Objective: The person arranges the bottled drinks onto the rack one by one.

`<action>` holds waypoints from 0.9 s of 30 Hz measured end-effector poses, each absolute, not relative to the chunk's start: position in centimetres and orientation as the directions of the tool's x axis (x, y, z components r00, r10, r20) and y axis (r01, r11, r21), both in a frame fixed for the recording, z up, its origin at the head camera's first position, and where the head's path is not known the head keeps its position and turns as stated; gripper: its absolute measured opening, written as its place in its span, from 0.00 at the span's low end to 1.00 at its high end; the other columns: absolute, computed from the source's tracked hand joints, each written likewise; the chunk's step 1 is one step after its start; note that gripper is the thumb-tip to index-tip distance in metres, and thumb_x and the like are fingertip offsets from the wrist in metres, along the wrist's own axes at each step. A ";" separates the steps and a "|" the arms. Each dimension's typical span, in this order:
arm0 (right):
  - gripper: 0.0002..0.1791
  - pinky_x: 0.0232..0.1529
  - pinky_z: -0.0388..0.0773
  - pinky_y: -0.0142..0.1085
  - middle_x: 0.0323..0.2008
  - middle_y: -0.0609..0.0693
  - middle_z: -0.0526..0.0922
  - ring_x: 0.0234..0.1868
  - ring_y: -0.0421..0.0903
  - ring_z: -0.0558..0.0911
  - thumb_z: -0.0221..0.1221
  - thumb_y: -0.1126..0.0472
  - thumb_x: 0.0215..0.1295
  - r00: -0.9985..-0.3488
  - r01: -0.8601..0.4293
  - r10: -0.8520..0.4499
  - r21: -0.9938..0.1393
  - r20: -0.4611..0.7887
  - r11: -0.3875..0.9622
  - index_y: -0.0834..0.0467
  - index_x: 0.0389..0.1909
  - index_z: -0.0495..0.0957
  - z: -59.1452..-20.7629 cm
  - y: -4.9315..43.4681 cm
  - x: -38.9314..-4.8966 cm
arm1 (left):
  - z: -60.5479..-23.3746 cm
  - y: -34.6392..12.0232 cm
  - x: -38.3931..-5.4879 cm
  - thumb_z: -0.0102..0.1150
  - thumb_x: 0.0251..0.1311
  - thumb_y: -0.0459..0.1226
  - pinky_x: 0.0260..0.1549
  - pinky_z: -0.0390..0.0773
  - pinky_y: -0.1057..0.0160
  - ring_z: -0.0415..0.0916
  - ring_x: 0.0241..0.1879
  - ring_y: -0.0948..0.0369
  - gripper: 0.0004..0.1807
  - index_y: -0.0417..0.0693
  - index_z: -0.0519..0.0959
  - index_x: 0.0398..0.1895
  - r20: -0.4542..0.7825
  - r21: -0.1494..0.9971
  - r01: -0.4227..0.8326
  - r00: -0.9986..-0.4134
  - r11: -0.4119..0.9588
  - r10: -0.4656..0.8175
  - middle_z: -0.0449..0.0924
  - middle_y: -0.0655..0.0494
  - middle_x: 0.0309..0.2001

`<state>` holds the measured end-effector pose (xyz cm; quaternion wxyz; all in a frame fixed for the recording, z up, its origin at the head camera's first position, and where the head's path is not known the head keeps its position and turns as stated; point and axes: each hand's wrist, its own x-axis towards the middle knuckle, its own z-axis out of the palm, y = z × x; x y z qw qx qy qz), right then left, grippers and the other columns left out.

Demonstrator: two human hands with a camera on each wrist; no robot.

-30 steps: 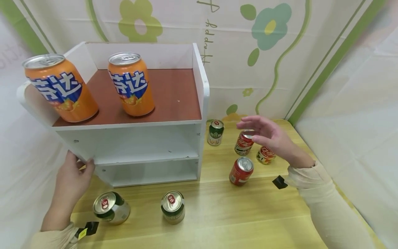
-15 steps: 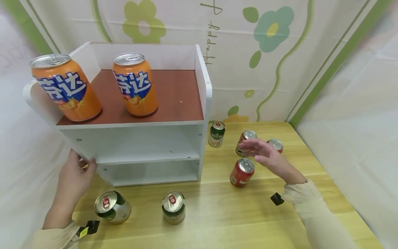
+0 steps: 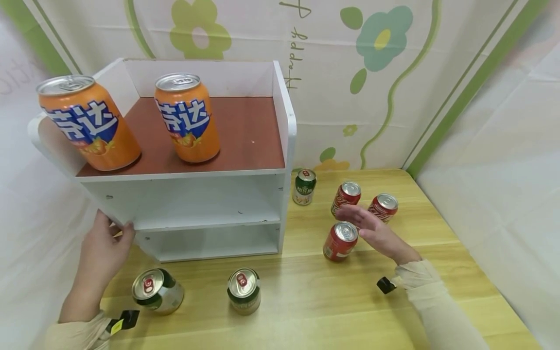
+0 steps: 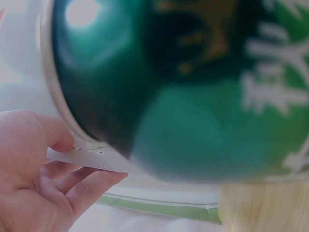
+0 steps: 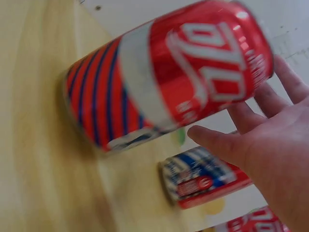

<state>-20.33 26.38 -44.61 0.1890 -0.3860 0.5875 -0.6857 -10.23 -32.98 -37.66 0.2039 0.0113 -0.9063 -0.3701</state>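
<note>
My left hand (image 3: 104,250) pinches the left side panel of a small white shelf unit (image 3: 289,126), thumb on one face and fingers on the other. In the left wrist view a green can (image 4: 193,96) fills much of the picture, in front of that panel. My right hand (image 3: 379,234) hangs beside the nearest red cola can (image 3: 338,247), fingers spread and slightly bent. The right wrist view has this red can (image 5: 193,72) just ahead of the fingers (image 5: 217,137); whether they touch it I cannot tell. Two more red cans (image 3: 348,194) (image 3: 383,206) stand behind.
Two orange soda cans (image 3: 94,129) (image 3: 192,127) stand on the shelf unit's brown top. Two green-and-gold cans (image 3: 158,291) (image 3: 243,292) are in front of it on the wooden table (image 3: 306,301). Another green can (image 3: 304,187) stands at its right. White cloth walls (image 3: 494,160) border the table.
My right hand has come down and left, from above the rear red cans to beside the nearest one. The left hand keeps its hold on the panel.
</note>
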 end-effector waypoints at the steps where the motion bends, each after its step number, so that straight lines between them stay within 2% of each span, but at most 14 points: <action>1: 0.37 0.70 0.66 0.38 0.75 0.59 0.62 0.76 0.51 0.62 0.53 0.63 0.78 -0.630 -0.185 -0.720 -0.956 0.292 -0.226 0.70 0.77 0.46 -44.9 26.5 -20.3 | -37.7 -33.0 -10.2 0.49 0.70 0.30 0.34 0.63 0.90 0.74 0.51 0.23 0.23 0.32 0.59 0.64 0.360 0.677 0.130 -0.917 0.724 -0.172 0.70 0.23 0.58; 6: 0.43 0.69 0.68 0.38 0.77 0.60 0.59 0.75 0.47 0.63 0.57 0.58 0.76 -0.639 -0.155 -0.739 -0.977 0.212 -0.147 0.71 0.77 0.43 -46.2 26.6 -20.3 | -37.6 -33.0 -10.2 0.48 0.71 0.31 0.34 0.63 0.90 0.73 0.52 0.23 0.23 0.32 0.58 0.65 0.342 0.684 0.117 -0.923 0.720 -0.175 0.69 0.23 0.60; 13: 0.44 0.70 0.65 0.37 0.77 0.56 0.60 0.75 0.45 0.64 0.62 0.57 0.72 -0.611 -0.149 -0.779 -0.987 0.142 -0.062 0.64 0.79 0.48 -47.3 27.2 -20.4 | -37.7 -33.0 -10.2 0.49 0.71 0.31 0.34 0.63 0.90 0.73 0.52 0.23 0.24 0.34 0.58 0.67 0.341 0.688 0.122 -0.925 0.716 -0.170 0.69 0.24 0.60; 15: 0.45 0.70 0.64 0.37 0.77 0.54 0.61 0.75 0.45 0.64 0.63 0.58 0.70 -0.604 -0.126 -0.788 -0.991 0.120 -0.054 0.62 0.80 0.47 -47.5 27.3 -20.4 | -37.7 -33.0 -10.2 0.49 0.71 0.31 0.34 0.63 0.90 0.73 0.52 0.23 0.25 0.34 0.58 0.67 0.339 0.689 0.120 -0.925 0.714 -0.172 0.69 0.24 0.60; 21: 0.48 0.71 0.62 0.36 0.78 0.56 0.57 0.76 0.45 0.62 0.63 0.68 0.67 -0.604 -0.063 -0.795 -0.998 0.058 -0.025 0.59 0.81 0.44 -47.6 27.3 -20.3 | -37.7 -33.1 -10.3 0.49 0.71 0.31 0.33 0.64 0.90 0.73 0.52 0.23 0.25 0.34 0.58 0.67 0.335 0.691 0.116 -0.926 0.713 -0.175 0.69 0.24 0.60; 27: 0.50 0.70 0.62 0.33 0.78 0.61 0.55 0.75 0.43 0.63 0.62 0.72 0.65 -0.623 -0.113 -0.782 -0.992 0.020 0.065 0.63 0.80 0.42 -47.4 27.3 -20.2 | -37.8 -33.2 -10.4 0.49 0.71 0.31 0.33 0.64 0.90 0.73 0.52 0.24 0.24 0.34 0.59 0.67 0.333 0.690 0.115 -0.927 0.714 -0.173 0.69 0.24 0.60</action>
